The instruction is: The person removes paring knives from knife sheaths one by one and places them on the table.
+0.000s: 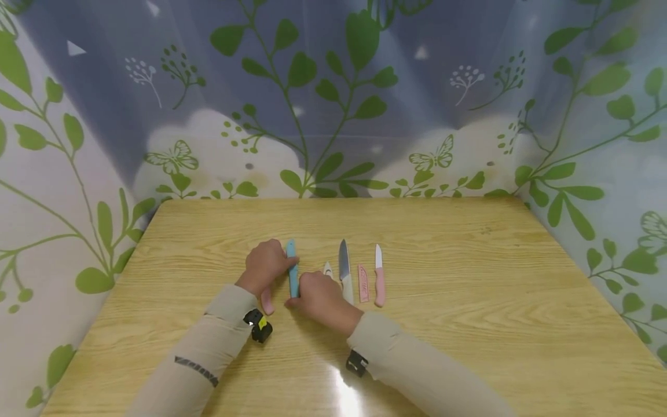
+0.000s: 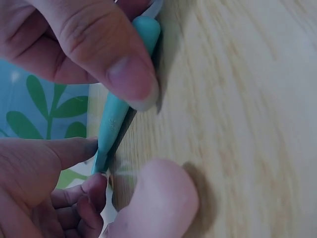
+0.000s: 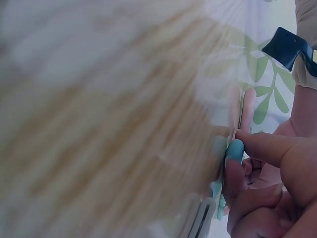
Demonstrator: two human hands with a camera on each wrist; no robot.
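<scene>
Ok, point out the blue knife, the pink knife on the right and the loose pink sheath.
blue knife [image 1: 293, 272], head view, middle of its blue length
pink knife [image 1: 380, 288], head view, on its pink handle
pink sheath [image 1: 363, 284], head view, its middle

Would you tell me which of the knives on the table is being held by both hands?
The blue knife, leftmost but one; the grey-bladed knife and pink knife lie untouched.

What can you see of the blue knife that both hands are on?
The blue knife is slim, light blue all over, seemingly plastic, apparently sheathed, since no bare blade shows. It lies flat on the wooden table, pointing away from the person, leftmost in the row. The left hand pinches its far half; the right hand grips its near end.
</scene>
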